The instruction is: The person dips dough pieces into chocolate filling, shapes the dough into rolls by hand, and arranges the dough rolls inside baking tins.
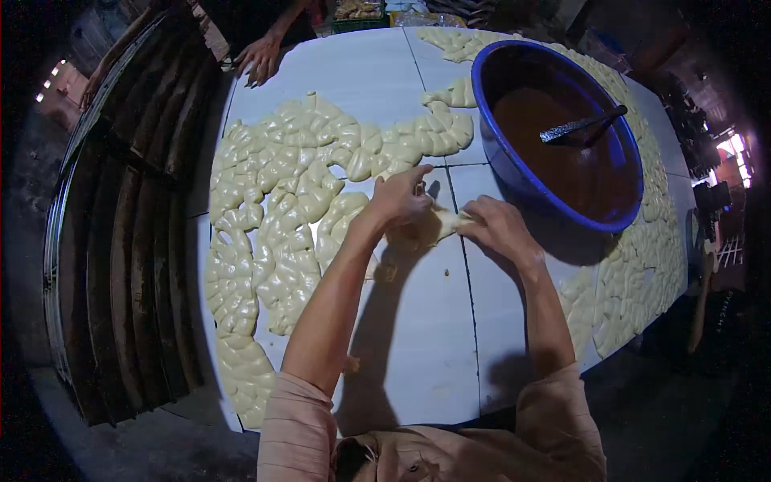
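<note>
Between my two hands a piece of pale dough (445, 220) is stretched just over the white tiled table (426, 337). My left hand (399, 197) is closed on one end of it, and the fingers of my right hand (494, 222) pinch the other end. Glossy, flattened dough pieces (281, 153) lie close together to the left of my left hand. Beyond my right hand stands a large blue basin (514, 165) of brown liquid (554, 173). A dark-handled tool (582, 124) rests in the basin, its lower end hidden in the liquid.
More dough pieces (642, 265) cover the table's right side. A tall rack of dark trays (136, 241) stands along the left edge. Another person's hand (259, 59) rests on the far left corner. Packed goods (359, 10) sit past the far edge.
</note>
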Motion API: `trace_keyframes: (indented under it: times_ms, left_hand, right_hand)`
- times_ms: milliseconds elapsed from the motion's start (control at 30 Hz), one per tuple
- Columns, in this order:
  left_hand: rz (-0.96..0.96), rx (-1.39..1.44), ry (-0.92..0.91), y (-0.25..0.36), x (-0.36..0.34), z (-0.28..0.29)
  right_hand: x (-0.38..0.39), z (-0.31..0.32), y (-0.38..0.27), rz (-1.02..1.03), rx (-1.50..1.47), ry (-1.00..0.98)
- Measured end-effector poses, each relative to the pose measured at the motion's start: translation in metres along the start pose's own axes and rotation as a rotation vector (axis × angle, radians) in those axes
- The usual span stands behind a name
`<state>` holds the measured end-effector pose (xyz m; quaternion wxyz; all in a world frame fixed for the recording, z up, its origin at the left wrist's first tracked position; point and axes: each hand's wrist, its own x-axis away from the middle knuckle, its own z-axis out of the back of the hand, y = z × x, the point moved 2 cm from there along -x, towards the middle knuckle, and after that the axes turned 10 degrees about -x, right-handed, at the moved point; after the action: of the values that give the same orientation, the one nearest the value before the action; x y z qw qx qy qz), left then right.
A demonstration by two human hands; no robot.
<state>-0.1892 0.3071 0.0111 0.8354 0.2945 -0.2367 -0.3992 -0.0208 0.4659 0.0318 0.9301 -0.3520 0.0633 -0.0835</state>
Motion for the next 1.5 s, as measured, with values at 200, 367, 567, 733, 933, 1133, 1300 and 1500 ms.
trace_keyframes:
  times_ms: [200,367,567,733,933,1133,1300,1500]
  left_hand:
    - [-0.185,-0.351,0.21,0.023,0.02,-0.01]
    - [-0.277,-0.453,0.163,0.039,0.02,-0.029]
    - [-0.376,-0.52,0.284,0.028,0.011,-0.048]
    - [-0.289,-0.379,0.005,0.027,0.018,-0.03]
    - [-0.226,0.195,-0.019,0.04,0.013,0.015]
    - [-0.104,0.107,0.172,-0.004,0.033,0.04]
    - [-0.245,-0.021,0.233,-0.021,0.044,0.019]
    - [-0.189,0.131,0.258,-0.032,0.068,0.042]
  right_hand:
    - [-0.006,0.003,0.009,-0.258,-0.563,-0.005]
    - [-0.005,-0.005,-0.019,-0.336,-0.945,0.104]
    - [0.008,0.001,-0.015,-0.262,-1.174,0.01]
    - [0.044,0.049,-0.052,0.195,-1.761,0.093]
    - [0.063,0.0,0.021,-0.28,0.146,0.228]
    - [0.055,-0.004,-0.013,-0.437,0.122,0.423]
    - [0.047,-0.019,0.002,-0.21,0.081,0.311]
    - [0.085,-0.024,-0.089,-0.472,-0.844,0.354]
